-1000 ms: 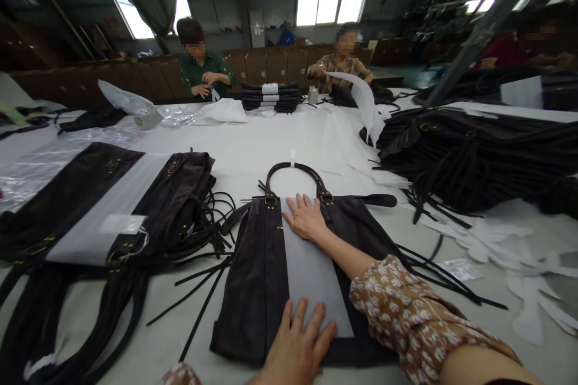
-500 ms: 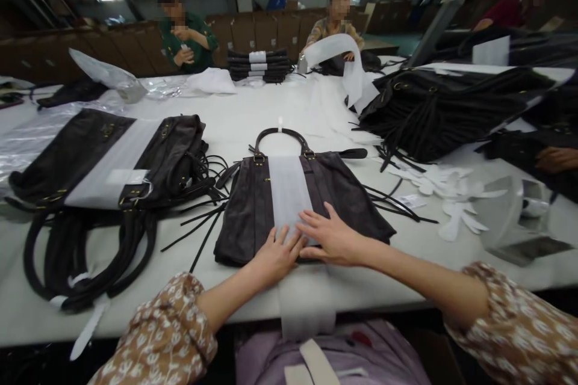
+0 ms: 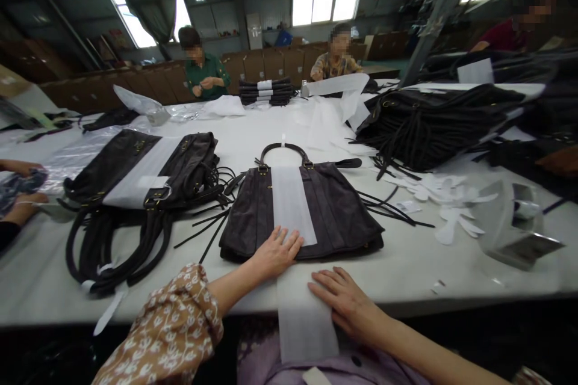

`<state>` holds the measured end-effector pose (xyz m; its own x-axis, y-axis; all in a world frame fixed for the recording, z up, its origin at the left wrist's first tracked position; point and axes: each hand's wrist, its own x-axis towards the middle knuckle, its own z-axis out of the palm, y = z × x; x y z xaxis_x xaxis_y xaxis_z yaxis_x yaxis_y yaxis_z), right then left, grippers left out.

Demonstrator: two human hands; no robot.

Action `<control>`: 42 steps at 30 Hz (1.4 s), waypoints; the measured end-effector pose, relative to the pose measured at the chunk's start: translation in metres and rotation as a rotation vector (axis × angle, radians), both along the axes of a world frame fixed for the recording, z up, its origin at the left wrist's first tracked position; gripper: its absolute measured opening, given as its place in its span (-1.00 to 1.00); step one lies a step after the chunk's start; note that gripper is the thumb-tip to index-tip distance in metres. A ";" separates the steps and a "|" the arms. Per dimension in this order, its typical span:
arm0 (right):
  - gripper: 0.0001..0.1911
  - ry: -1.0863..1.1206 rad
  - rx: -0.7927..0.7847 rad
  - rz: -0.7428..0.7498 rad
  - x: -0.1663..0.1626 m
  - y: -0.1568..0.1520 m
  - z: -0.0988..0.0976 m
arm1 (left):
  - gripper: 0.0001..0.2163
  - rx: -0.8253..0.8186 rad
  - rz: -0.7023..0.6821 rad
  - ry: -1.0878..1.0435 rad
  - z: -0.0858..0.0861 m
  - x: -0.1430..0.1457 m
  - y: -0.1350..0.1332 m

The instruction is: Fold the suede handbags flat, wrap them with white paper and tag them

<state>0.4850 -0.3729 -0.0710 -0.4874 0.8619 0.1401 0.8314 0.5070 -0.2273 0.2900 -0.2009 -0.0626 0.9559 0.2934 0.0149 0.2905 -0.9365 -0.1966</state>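
A dark brown leather bag [image 3: 334, 210] lies flat in front of me with its handles pointing away. A long white paper strip [image 3: 292, 207] runs down its middle and hangs over the table's near edge. My left hand [image 3: 273, 251] lies flat and open on the bag's bottom edge, fingertips on the strip. My right hand [image 3: 347, 304] is open too, pressing the hanging part of the strip at the table edge.
A wrapped bag [image 3: 135, 169] with long straps lies to the left. A heap of black bags [image 3: 433, 123] fills the right. White paper cut-outs [image 3: 445, 201] and a clear plastic bag [image 3: 510, 222] lie nearby. Two people work at the far side; another person's hands [image 3: 20, 192] are at left.
My right hand slid off the bag, down along the strip to the table edge. My left hand stayed at the bag's bottom edge. The view has risen slightly.
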 end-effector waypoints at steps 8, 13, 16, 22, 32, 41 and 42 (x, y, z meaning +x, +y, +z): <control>-0.50 -0.058 0.455 -0.086 0.004 0.043 -0.006 | -0.51 0.068 -0.022 -0.001 -0.004 0.003 0.000; -0.63 -0.100 0.519 -0.032 0.025 0.073 -0.016 | -0.56 0.109 -0.022 -0.003 -0.006 0.005 -0.001; -0.65 -0.083 0.540 0.056 0.040 0.079 -0.016 | -0.56 0.124 -0.007 -0.013 -0.010 0.011 -0.003; -0.64 -0.072 0.523 0.031 0.052 0.069 -0.008 | -0.56 0.105 0.042 -0.070 -0.020 0.027 -0.010; -0.66 -0.036 0.504 0.018 0.014 0.049 -0.021 | -0.55 0.044 0.068 -0.073 -0.018 0.025 -0.010; -0.68 0.079 0.446 0.003 0.006 0.030 -0.024 | -0.54 0.009 0.063 -0.057 -0.014 0.022 -0.014; -0.67 0.093 0.443 0.003 0.007 0.031 -0.022 | -0.54 0.010 0.062 -0.058 -0.014 0.022 -0.014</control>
